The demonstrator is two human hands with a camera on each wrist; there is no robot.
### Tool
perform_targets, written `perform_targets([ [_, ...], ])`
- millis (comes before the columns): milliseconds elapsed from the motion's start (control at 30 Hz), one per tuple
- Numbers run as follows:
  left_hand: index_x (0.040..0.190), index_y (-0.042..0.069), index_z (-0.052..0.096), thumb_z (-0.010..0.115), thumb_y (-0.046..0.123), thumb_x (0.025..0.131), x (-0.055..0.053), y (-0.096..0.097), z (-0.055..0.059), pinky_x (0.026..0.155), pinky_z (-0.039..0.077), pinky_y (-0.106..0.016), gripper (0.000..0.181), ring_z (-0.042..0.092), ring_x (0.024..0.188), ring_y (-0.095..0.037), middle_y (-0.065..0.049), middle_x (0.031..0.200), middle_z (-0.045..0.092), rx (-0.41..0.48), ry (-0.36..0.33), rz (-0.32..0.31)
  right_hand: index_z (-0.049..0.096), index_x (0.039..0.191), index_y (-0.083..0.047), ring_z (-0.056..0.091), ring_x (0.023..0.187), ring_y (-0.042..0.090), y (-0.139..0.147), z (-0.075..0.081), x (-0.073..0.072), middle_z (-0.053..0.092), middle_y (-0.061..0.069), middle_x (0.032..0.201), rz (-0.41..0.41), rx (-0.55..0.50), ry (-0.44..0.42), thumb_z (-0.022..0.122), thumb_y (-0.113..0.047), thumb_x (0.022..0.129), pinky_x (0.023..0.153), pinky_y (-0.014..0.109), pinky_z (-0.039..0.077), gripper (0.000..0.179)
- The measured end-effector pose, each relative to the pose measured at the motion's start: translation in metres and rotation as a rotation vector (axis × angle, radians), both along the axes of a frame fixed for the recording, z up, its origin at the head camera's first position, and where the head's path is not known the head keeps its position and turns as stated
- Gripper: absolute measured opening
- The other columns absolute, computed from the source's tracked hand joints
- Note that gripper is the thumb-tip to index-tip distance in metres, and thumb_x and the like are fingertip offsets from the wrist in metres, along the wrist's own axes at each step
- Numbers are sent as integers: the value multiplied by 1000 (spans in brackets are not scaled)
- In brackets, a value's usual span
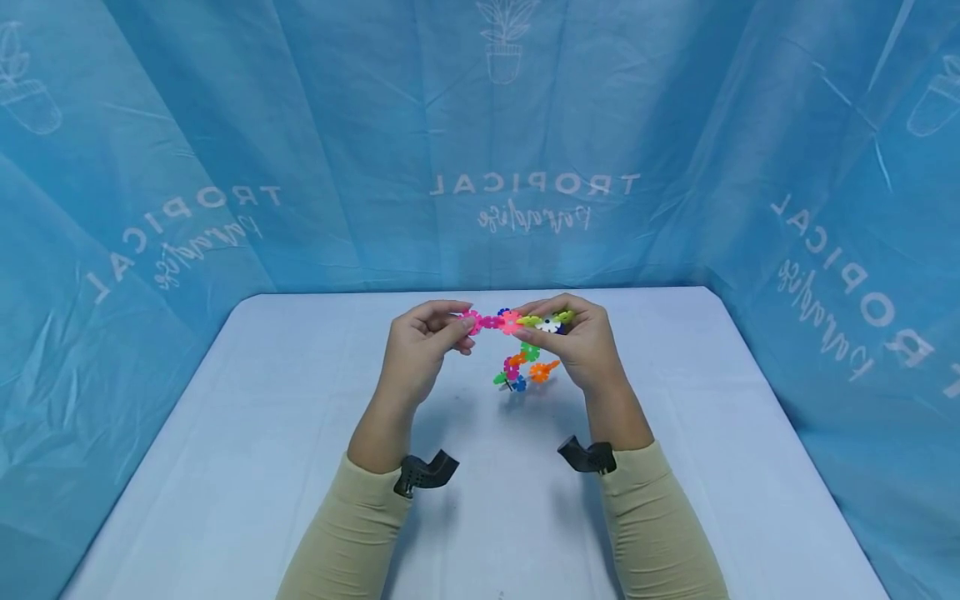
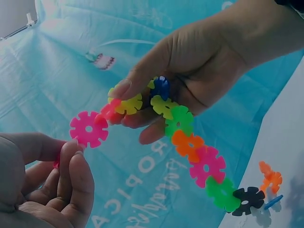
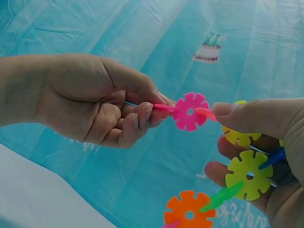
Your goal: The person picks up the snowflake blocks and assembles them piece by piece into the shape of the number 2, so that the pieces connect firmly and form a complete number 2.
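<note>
A chain of notched plastic flower discs (image 2: 206, 166), linked edge to edge in many colours, stretches between both hands above the table. My left hand (image 1: 417, 350) pinches a pink disc (image 1: 472, 322) at the chain's left end. With thumb and fingers my right hand (image 1: 581, 342) grips the chain near a coral disc (image 1: 510, 322) and a yellow disc (image 2: 129, 104). A magenta disc (image 3: 190, 111) spans the gap between the hands. Below the right hand the chain hangs through green, an orange disc (image 3: 189, 213) and pink down to a black disc (image 2: 249, 200). Part of the chain is hidden in the right palm.
At the chain's low end, an orange disc (image 1: 539, 372) and a blue disc (image 1: 519, 384) are close over the white table (image 1: 300, 450). Blue printed curtains (image 1: 360, 125) enclose the back and sides. Each wrist wears a black camera mount (image 1: 426, 472).
</note>
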State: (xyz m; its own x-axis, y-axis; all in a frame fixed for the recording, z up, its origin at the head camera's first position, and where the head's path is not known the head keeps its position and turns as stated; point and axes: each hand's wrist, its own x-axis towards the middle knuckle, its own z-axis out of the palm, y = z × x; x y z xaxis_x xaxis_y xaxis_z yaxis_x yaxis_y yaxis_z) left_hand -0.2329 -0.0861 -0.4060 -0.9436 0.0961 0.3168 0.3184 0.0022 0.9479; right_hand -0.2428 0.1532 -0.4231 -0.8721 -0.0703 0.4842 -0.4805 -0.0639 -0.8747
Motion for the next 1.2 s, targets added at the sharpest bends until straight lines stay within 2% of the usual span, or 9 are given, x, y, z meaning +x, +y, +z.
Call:
perform_targets([
  [167, 117, 5, 77, 79, 19, 98, 1, 2, 1, 77, 63, -38, 24, 74, 79, -31, -12, 95, 73, 3, -15, 14, 76, 98, 2, 70, 105, 32, -1, 0, 0, 77, 14, 109, -1, 21, 1, 85, 8, 85, 62, 28, 56, 17],
  [400, 115, 3, 79, 80, 21, 98, 2, 3, 2, 76, 63, -38, 25, 74, 79, -31, -11, 100, 75, 21, -30, 31, 77, 98, 2, 70, 107, 31, -4, 0, 1, 77, 12, 110, -15, 42, -23, 85, 8, 85, 69, 31, 60, 16],
  [667, 115, 2, 79, 81, 20, 97, 0, 1, -1, 75, 63, -38, 26, 74, 77, -30, -13, 101, 75, 39, -60, 11, 79, 93, -5, 68, 106, 29, -7, 2, 4, 78, 8, 108, -36, 92, -56, 90, -3, 85, 53, 27, 49, 14],
  [867, 116, 1, 79, 80, 20, 97, -1, -1, -1, 75, 63, -38, 26, 74, 77, -30, -15, 102, 75, 45, -61, -6, 80, 95, -5, 68, 107, 29, -8, 0, 4, 77, 9, 109, -29, 98, -45, 89, -3, 85, 55, 27, 52, 14],
  [1100, 122, 4, 76, 76, 23, 101, -3, -3, -2, 75, 63, -40, 28, 75, 77, -31, -14, 95, 75, -13, -57, -39, 80, 96, -7, 69, 106, 29, -6, -2, 2, 78, 7, 109, -38, 99, -44, 90, -7, 85, 59, 28, 55, 14],
  [1200, 128, 7, 74, 72, 31, 103, -6, -3, -3, 76, 63, -41, 34, 75, 76, -31, -13, 90, 75, -65, -57, -14, 81, 97, -8, 69, 105, 30, -4, -2, 1, 78, 7, 109, -45, 92, -37, 91, -10, 86, 60, 30, 56, 15],
])
